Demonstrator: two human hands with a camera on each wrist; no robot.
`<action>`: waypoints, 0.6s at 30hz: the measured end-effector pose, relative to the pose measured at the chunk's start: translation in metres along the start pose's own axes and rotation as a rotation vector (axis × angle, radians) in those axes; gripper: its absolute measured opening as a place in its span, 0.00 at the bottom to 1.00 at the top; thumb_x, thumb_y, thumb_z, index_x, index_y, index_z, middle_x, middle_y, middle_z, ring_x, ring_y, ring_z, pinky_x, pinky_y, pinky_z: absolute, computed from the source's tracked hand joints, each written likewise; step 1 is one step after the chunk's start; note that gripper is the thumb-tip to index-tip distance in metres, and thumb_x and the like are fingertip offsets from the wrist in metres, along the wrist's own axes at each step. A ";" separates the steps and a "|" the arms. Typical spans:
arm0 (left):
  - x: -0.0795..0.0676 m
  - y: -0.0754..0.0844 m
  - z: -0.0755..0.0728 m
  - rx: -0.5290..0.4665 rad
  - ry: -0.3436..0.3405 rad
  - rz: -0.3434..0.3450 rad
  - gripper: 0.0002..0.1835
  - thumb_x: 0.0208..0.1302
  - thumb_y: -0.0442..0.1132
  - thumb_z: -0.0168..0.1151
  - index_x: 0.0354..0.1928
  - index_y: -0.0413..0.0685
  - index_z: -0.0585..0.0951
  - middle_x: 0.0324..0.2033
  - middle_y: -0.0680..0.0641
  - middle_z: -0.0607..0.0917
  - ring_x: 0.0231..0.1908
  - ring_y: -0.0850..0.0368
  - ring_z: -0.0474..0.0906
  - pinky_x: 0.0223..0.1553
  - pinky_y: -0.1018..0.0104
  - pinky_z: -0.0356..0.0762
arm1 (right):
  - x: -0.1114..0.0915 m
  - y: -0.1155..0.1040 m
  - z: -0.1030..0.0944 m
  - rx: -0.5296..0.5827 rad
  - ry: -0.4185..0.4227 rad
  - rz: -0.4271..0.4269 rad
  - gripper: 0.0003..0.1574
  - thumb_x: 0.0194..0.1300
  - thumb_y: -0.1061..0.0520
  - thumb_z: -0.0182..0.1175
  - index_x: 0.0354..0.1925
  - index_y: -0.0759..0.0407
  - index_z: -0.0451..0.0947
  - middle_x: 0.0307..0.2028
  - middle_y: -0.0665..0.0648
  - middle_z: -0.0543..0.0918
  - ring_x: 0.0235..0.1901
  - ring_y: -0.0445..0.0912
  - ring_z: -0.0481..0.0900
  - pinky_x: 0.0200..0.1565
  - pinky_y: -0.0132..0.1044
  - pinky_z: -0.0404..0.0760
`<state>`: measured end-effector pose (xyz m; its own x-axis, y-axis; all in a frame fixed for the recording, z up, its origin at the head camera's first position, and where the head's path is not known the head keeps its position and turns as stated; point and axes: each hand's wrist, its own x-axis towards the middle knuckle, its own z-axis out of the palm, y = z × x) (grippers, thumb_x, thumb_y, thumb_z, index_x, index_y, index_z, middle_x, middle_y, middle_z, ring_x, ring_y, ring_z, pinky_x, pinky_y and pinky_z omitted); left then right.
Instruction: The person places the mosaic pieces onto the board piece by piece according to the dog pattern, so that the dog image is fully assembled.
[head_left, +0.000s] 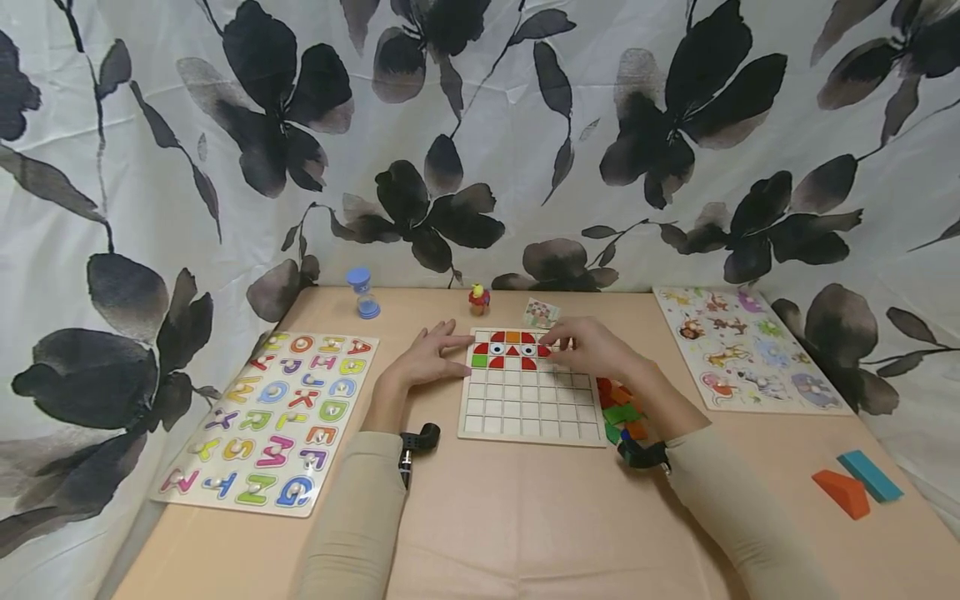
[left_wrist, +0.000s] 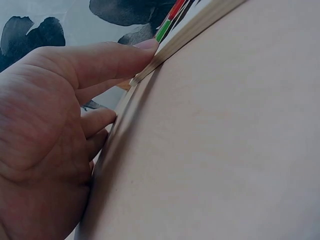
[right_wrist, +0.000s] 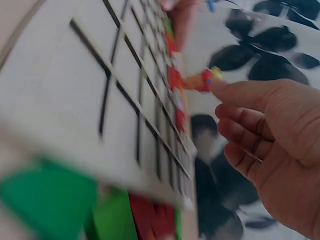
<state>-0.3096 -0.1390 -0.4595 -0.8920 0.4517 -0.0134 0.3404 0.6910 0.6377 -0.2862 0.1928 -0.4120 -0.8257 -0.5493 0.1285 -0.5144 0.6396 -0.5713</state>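
Head view alone shows the card (head_left: 542,313) behind the gridded board (head_left: 534,408).

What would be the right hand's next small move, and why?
Probably bring the right hand to the loose tiles for another: the lower rows of the board are bare, and the tiles lie along its right side.

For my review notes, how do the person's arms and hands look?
The left sleeve and right sleeve are long, plain and beige. The left grip and right grip are bare, with no gloves. Each wrist carries a black device, left and right.
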 end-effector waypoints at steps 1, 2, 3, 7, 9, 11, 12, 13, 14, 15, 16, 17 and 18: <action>0.000 0.000 0.000 0.004 0.001 0.001 0.34 0.53 0.56 0.68 0.65 0.63 0.74 0.74 0.44 0.52 0.74 0.47 0.39 0.73 0.48 0.29 | -0.008 0.003 -0.006 0.021 0.016 0.000 0.17 0.59 0.57 0.68 0.48 0.51 0.84 0.43 0.55 0.84 0.34 0.47 0.74 0.35 0.38 0.79; 0.000 0.000 0.000 0.007 0.004 0.003 0.34 0.53 0.56 0.68 0.64 0.63 0.74 0.74 0.43 0.53 0.74 0.46 0.39 0.73 0.48 0.29 | -0.017 0.007 -0.012 0.042 0.033 0.005 0.16 0.59 0.56 0.68 0.47 0.49 0.84 0.44 0.55 0.84 0.34 0.47 0.74 0.35 0.37 0.79; 0.000 0.000 0.001 0.009 0.006 0.004 0.34 0.53 0.56 0.68 0.64 0.62 0.74 0.74 0.43 0.53 0.74 0.46 0.39 0.73 0.48 0.29 | -0.027 0.011 -0.017 0.076 0.042 0.015 0.16 0.58 0.57 0.69 0.47 0.48 0.84 0.44 0.56 0.83 0.34 0.48 0.74 0.35 0.38 0.79; -0.001 -0.001 0.002 0.016 0.006 -0.011 0.34 0.53 0.56 0.68 0.64 0.64 0.74 0.74 0.44 0.52 0.75 0.47 0.38 0.73 0.48 0.29 | -0.063 0.033 -0.036 0.167 0.026 0.085 0.17 0.58 0.54 0.69 0.48 0.48 0.84 0.43 0.57 0.84 0.36 0.49 0.74 0.36 0.37 0.78; -0.002 -0.002 0.003 0.015 0.002 -0.018 0.34 0.52 0.56 0.68 0.65 0.65 0.74 0.74 0.45 0.52 0.75 0.48 0.38 0.73 0.49 0.28 | -0.080 0.046 -0.044 0.195 -0.018 0.123 0.18 0.58 0.54 0.69 0.48 0.52 0.84 0.43 0.56 0.84 0.37 0.50 0.74 0.37 0.37 0.77; -0.002 -0.001 0.003 0.012 0.000 -0.020 0.34 0.52 0.56 0.68 0.65 0.65 0.73 0.74 0.45 0.51 0.75 0.48 0.38 0.73 0.49 0.28 | -0.096 0.056 -0.050 0.212 -0.077 0.154 0.17 0.57 0.55 0.70 0.47 0.55 0.84 0.41 0.56 0.84 0.36 0.50 0.75 0.36 0.35 0.77; -0.002 -0.001 0.003 0.011 0.000 -0.019 0.34 0.52 0.56 0.68 0.65 0.65 0.73 0.74 0.45 0.51 0.75 0.48 0.38 0.73 0.49 0.28 | -0.103 0.060 -0.053 0.224 -0.110 0.163 0.17 0.57 0.56 0.70 0.46 0.56 0.84 0.40 0.57 0.84 0.36 0.51 0.75 0.35 0.34 0.77; -0.002 0.000 0.004 0.011 -0.001 -0.017 0.35 0.52 0.56 0.68 0.65 0.65 0.73 0.75 0.45 0.51 0.75 0.49 0.37 0.73 0.49 0.28 | -0.109 0.064 -0.056 0.238 -0.144 0.168 0.16 0.56 0.57 0.70 0.45 0.57 0.85 0.39 0.57 0.84 0.35 0.50 0.76 0.34 0.34 0.78; -0.002 0.000 0.004 0.011 0.001 -0.015 0.35 0.52 0.56 0.68 0.65 0.65 0.73 0.75 0.45 0.51 0.75 0.49 0.37 0.73 0.49 0.28 | -0.115 0.067 -0.058 0.255 -0.182 0.160 0.16 0.56 0.59 0.70 0.44 0.59 0.85 0.39 0.59 0.84 0.34 0.51 0.76 0.34 0.33 0.78; -0.002 0.000 0.004 0.011 0.001 -0.013 0.35 0.53 0.56 0.68 0.65 0.65 0.73 0.74 0.45 0.51 0.75 0.49 0.37 0.73 0.49 0.28 | -0.119 0.070 -0.060 0.273 -0.221 0.154 0.15 0.55 0.60 0.70 0.44 0.60 0.84 0.39 0.60 0.84 0.33 0.51 0.76 0.33 0.33 0.78; -0.002 0.001 0.004 0.014 0.002 -0.012 0.35 0.53 0.56 0.68 0.65 0.65 0.73 0.74 0.45 0.51 0.75 0.49 0.38 0.73 0.50 0.28 | -0.123 0.073 -0.061 0.288 -0.255 0.147 0.15 0.55 0.61 0.70 0.44 0.60 0.84 0.38 0.62 0.84 0.31 0.51 0.76 0.31 0.33 0.78; -0.002 0.001 0.004 0.017 0.001 -0.014 0.35 0.52 0.56 0.68 0.65 0.65 0.73 0.75 0.45 0.51 0.75 0.49 0.37 0.73 0.50 0.28 | -0.126 0.075 -0.061 0.295 -0.284 0.135 0.15 0.55 0.61 0.69 0.43 0.61 0.84 0.37 0.63 0.83 0.30 0.50 0.76 0.31 0.33 0.78; -0.002 0.001 0.004 0.017 0.001 -0.015 0.35 0.52 0.56 0.68 0.65 0.64 0.73 0.75 0.45 0.51 0.75 0.49 0.37 0.73 0.50 0.28 | -0.128 0.076 -0.061 0.296 -0.308 0.124 0.15 0.55 0.62 0.69 0.43 0.61 0.85 0.36 0.64 0.83 0.29 0.50 0.76 0.30 0.33 0.78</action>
<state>-0.3064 -0.1371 -0.4620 -0.8972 0.4412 -0.0223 0.3322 0.7071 0.6242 -0.2339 0.3445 -0.4225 -0.7466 -0.6410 -0.1778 -0.2902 0.5543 -0.7801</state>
